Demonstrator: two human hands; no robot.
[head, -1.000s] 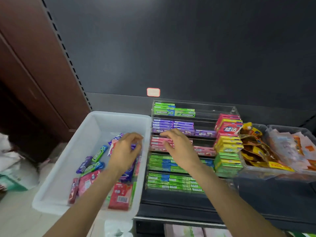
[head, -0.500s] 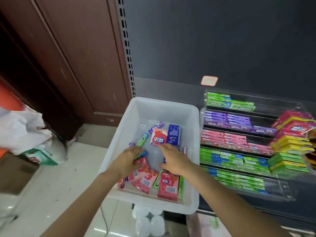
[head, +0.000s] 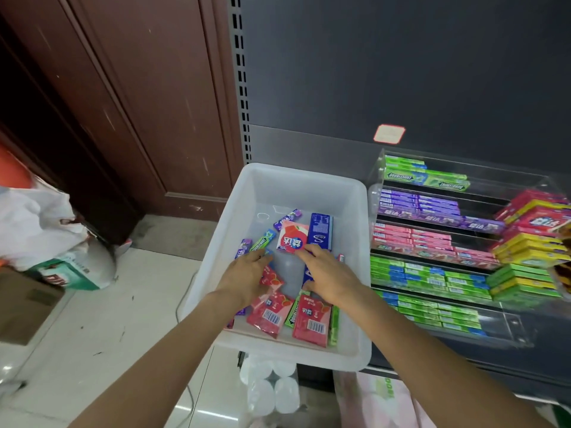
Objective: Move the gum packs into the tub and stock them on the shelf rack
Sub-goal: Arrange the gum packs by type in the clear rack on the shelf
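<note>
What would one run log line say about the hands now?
left hand: on gum packs | right hand: on packs | tub: beside rack

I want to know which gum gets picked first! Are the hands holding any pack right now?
Cannot tell. Both hands, left and right, lie palm down on loose gum packs inside the white plastic tub; their fingertips touch packs, but no clear hold shows.

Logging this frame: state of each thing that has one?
White plastic tub: holds loose gum packs.
Clear acrylic shelf rack: tiers stocked, front partly bare.
Left hand: fingers on packs, grip unclear.
Right hand: flat on packs.
Pink square gum pack: lying face up.
</note>
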